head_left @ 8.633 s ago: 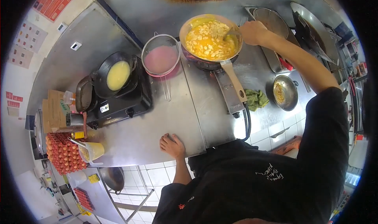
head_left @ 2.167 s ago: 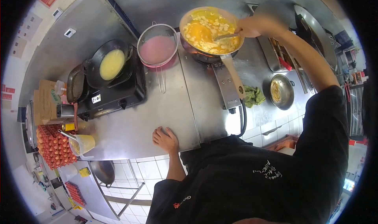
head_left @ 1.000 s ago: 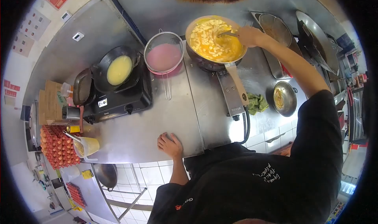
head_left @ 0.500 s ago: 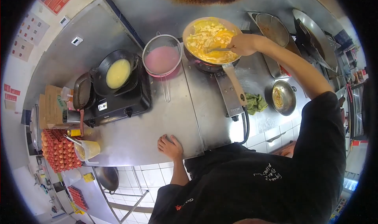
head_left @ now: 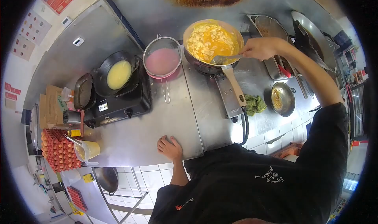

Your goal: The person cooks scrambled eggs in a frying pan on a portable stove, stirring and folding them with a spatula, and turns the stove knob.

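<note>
In the head view, my right hand (head_left: 264, 49) is closed around the handle of a metal spatula (head_left: 219, 60). Its head rests low at the near right side of a pan (head_left: 188, 58) of scrambled eggs (head_left: 210, 41), partly runny and partly set. That pan sits on a portable burner (head_left: 225, 96), its beige handle pointing toward me. On the steel counter (head_left: 165, 123), my left hand (head_left: 170, 147) lies flat near the front edge with fingers apart, holding nothing.
Left of the pan, a strainer (head_left: 162, 60) rests over a pink bowl. A black stove (head_left: 122, 108) carries a wok (head_left: 103, 80) with pale yellow liquid. Stacked egg trays (head_left: 59, 151) and a jug (head_left: 92, 150) stand left. A green cloth (head_left: 255, 105) and small steel pan (head_left: 287, 106) are right.
My right hand has moved right and slightly down, drawing the spatula from the middle of the eggs to the pan's near side. My left hand has stayed in place.
</note>
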A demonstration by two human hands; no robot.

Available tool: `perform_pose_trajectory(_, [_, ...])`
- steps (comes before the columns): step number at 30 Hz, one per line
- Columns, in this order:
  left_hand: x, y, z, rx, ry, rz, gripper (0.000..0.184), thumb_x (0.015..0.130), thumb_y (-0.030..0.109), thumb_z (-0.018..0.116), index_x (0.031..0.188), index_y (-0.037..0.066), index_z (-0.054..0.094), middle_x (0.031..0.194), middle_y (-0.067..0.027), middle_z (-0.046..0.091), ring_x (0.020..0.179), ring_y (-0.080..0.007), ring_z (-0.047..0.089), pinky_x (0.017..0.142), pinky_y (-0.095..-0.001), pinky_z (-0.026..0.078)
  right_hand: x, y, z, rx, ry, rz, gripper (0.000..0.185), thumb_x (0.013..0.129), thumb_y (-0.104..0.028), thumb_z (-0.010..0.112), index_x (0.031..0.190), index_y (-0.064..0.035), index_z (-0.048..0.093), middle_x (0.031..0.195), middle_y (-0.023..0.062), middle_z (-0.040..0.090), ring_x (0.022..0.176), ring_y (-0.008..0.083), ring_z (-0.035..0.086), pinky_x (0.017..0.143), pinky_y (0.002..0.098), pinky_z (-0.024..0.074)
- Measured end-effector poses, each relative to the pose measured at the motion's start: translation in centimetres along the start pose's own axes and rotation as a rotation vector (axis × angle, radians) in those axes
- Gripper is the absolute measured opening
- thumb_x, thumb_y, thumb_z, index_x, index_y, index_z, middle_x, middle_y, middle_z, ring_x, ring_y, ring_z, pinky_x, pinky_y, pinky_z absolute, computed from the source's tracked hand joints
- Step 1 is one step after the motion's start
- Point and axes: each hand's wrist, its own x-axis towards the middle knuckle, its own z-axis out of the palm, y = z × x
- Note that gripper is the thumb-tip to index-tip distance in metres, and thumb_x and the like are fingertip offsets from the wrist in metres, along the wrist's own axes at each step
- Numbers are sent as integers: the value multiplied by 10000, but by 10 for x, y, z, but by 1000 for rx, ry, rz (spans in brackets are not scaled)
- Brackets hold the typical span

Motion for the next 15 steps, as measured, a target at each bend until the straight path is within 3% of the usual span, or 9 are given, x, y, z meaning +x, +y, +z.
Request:
perform_pose_trajectory(3, [0,2,-2,13,-4,-15,399,1053,375,613,1322,79,618,1385,-168,600,1359,-376,511,1173,-574,331,14,-17,10,88,-27,47,481,1142,-295,504,1561,-93,624,613,-4,501,496,143,483,466,346,426])
perform_pose_trajectory(5, [1,4,-3,10,5,-13,401,1055,381,609,1320,80,620,1392,-168,598,1366,-375,510,1173,-575,333,35,-17,19,216,38,58,440,1132,-417,473,1200,-79,747,656,30,537,469,136,498,430,346,428])
perform_pose_trajectory(12, [2,6,-6,4,-28,-26,404,1049,384,615,1317,82,621,1392,-167,600,1379,-377,508,1167,-578,339,90,-34,30,449,144,-9,516,1140,-450,471,1294,-40,744,695,66,554,465,156,494,412,362,415])
perform_pose_trajectory(14, [2,6,-5,6,-12,-31,406,1043,381,621,1317,83,621,1396,-168,600,1380,-381,507,1168,-585,338,108,-32,29,352,221,17,483,1132,-392,473,1344,-50,740,798,147,687,594,239,667,533,423,545])
perform_pose_trajectory(15, [1,5,-5,9,-13,-30,406,1043,381,621,1317,83,621,1396,-168,600,1380,-381,507,1168,-585,338,134,-15,35,354,220,17,483,1132,-392,473,1344,-50,740,798,147,687,594,239,667,533,423,545])
